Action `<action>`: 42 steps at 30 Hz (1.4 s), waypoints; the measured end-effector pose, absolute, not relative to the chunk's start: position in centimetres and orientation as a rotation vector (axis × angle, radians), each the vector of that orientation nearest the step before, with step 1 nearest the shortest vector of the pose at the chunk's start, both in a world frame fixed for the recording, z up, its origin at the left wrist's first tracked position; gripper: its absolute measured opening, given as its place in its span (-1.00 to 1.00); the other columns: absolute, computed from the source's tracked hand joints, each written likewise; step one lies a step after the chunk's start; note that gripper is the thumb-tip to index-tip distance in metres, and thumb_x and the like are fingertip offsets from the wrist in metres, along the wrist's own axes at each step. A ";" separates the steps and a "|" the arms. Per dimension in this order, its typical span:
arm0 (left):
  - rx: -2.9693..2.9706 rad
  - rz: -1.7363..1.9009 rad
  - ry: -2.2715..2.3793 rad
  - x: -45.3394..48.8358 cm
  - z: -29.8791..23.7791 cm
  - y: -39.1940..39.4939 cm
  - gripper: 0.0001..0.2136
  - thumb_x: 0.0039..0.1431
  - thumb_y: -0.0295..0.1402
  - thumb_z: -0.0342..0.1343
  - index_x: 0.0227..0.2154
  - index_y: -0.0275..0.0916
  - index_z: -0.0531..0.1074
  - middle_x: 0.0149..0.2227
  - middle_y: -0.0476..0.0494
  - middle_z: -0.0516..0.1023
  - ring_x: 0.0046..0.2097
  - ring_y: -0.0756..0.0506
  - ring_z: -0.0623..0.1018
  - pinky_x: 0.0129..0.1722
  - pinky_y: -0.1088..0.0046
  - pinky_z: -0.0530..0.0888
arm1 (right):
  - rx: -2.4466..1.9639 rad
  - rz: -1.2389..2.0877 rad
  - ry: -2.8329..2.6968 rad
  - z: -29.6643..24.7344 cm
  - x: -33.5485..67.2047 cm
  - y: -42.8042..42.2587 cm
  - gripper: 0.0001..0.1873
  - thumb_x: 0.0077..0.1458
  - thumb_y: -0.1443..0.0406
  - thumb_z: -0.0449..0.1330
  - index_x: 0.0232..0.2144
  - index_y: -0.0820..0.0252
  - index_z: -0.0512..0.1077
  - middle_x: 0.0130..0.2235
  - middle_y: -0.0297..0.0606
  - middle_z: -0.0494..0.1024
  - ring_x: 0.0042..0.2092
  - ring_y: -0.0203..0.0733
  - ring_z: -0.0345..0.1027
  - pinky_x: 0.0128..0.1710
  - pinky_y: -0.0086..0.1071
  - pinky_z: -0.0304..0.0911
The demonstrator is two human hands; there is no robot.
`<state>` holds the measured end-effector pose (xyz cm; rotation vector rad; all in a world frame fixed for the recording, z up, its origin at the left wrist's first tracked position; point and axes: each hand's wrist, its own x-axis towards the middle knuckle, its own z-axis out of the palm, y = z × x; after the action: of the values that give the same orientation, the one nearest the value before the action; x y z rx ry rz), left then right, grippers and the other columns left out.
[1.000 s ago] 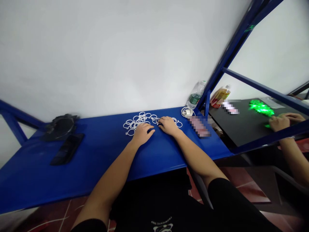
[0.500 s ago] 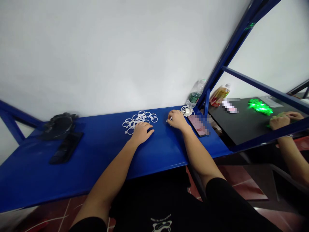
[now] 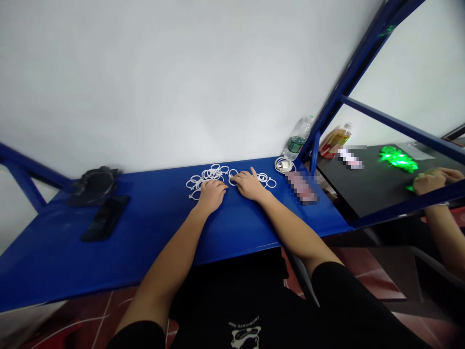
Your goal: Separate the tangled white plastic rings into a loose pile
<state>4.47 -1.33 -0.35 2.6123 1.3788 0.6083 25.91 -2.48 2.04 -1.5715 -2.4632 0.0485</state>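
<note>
My left hand rests at the front edge of a pile of thin white rings, fingers bent and slightly apart, covering part of it. Nothing shows in its grasp. Close to its right, my right hand has its fingertips on a single white ring at the pile's right side; one finger sticks up. The ring's lower part is partly covered by the fingers. Beyond the right hand lies a smaller group of white rings.
A coiled white cable, a water bottle and a blurred-out phone sit at the blue table's right end. Black items lie left. Past the blue frame, another person's hands work near glowing green lights.
My right hand has moved left from near the cable to the ring at the pile's edge, uncovering the smaller ring group. My left hand's thumb and fingers have drawn closer together.
</note>
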 end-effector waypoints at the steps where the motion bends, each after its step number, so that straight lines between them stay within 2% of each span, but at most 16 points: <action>1: 2.610 0.619 1.395 4.4 -0.4 -1.3 -0.78 0.33 -0.40 0.13 -0.08 -0.02 0.62 0.02 -0.14 0.63 0.13 -0.29 0.49 0.21 -0.03 0.22 | -1.543 0.047 -2.467 2.0 26.0 -2.6 -0.53 0.34 0.37 0.04 0.23 0.04 0.44 0.19 -0.12 0.54 0.25 0.12 0.29 0.42 0.34 -0.31; 6: 2.586 0.698 1.451 4.3 -0.5 -1.1 -0.77 0.27 -0.29 0.22 -0.03 -0.08 0.59 0.06 -0.21 0.60 0.14 -0.32 0.49 0.19 -0.01 0.25 | -1.397 0.142 -2.510 2.0 26.3 -3.0 -0.63 0.27 0.39 0.17 0.09 0.04 0.52 0.07 -0.16 0.59 0.14 0.04 0.35 0.40 0.27 -0.21; 10: 2.575 0.749 1.445 4.4 -0.5 -1.2 -0.74 0.24 -0.30 0.25 -0.02 -0.10 0.58 0.07 -0.22 0.60 0.16 -0.33 0.48 0.20 -0.02 0.24 | -1.303 0.193 -2.463 1.9 26.5 -2.6 -0.65 0.19 0.44 0.20 0.00 0.10 0.53 0.03 -0.16 0.59 0.10 0.01 0.36 0.35 0.18 -0.09; 14: 2.572 0.856 1.367 4.7 -0.4 -1.5 -0.76 0.27 -0.40 0.15 -0.04 -0.10 0.59 0.03 -0.17 0.64 0.11 -0.28 0.54 0.25 -0.02 0.20 | -1.151 0.210 -2.419 2.0 26.4 -2.3 -0.78 0.17 0.44 0.20 -0.13 0.17 0.53 -0.13 -0.15 0.60 -0.05 -0.03 0.39 0.15 -0.08 0.15; 18: 2.540 1.049 1.298 4.9 0.1 -1.7 -0.80 0.35 -0.38 0.10 -0.09 -0.11 0.61 -0.06 -0.13 0.69 0.03 -0.22 0.60 0.24 0.02 0.23 | -1.068 0.206 -2.316 2.1 26.1 -2.5 -0.87 0.22 0.43 0.17 -0.23 0.17 0.50 -0.23 -0.19 0.60 -0.18 -0.08 0.37 -0.04 -0.20 0.21; 23: 2.464 1.200 1.198 4.8 0.7 -1.7 -0.81 0.38 -0.30 0.12 -0.21 -0.11 0.65 -0.21 -0.11 0.71 -0.11 -0.19 0.63 0.07 0.12 0.40 | -1.050 0.232 -2.191 2.1 26.1 -2.9 -0.89 0.31 0.37 0.16 -0.25 0.14 0.50 -0.25 -0.21 0.62 -0.18 -0.09 0.42 -0.07 -0.22 0.26; 28: 2.279 1.244 1.080 5.0 0.6 -1.5 -0.82 0.35 -0.29 0.15 -0.16 -0.10 0.66 -0.20 -0.11 0.72 -0.17 -0.16 0.66 -0.07 0.21 0.53 | -0.985 0.233 -2.120 1.9 26.1 -2.9 -0.89 0.33 0.34 0.18 -0.21 0.12 0.53 -0.22 -0.20 0.65 -0.15 -0.08 0.47 -0.07 -0.18 0.33; 34: 2.065 1.271 1.064 5.3 0.7 -1.9 -0.86 0.27 -0.25 0.23 -0.24 -0.13 0.66 -0.27 -0.07 0.71 -0.25 -0.12 0.67 -0.19 0.31 0.58 | -0.876 0.135 -2.100 2.5 26.0 -3.1 -0.84 0.38 0.25 0.15 -0.18 0.09 0.55 -0.08 -0.17 0.66 0.00 -0.05 0.47 0.06 -0.06 0.31; 42: 2.244 1.271 1.175 5.3 1.8 -2.6 -0.80 0.33 -0.21 0.17 -0.33 -0.12 0.63 -0.30 -0.08 0.70 -0.23 -0.13 0.65 -0.09 0.23 0.54 | -0.952 0.258 -2.120 3.4 25.7 -3.8 -0.78 0.39 0.14 0.15 -0.19 0.08 0.54 -0.06 -0.15 0.66 0.02 -0.03 0.47 0.14 -0.02 0.26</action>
<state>5.28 -2.61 1.76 2.2441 1.1754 1.2715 25.73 -3.79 3.36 -0.9517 -2.1200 0.2583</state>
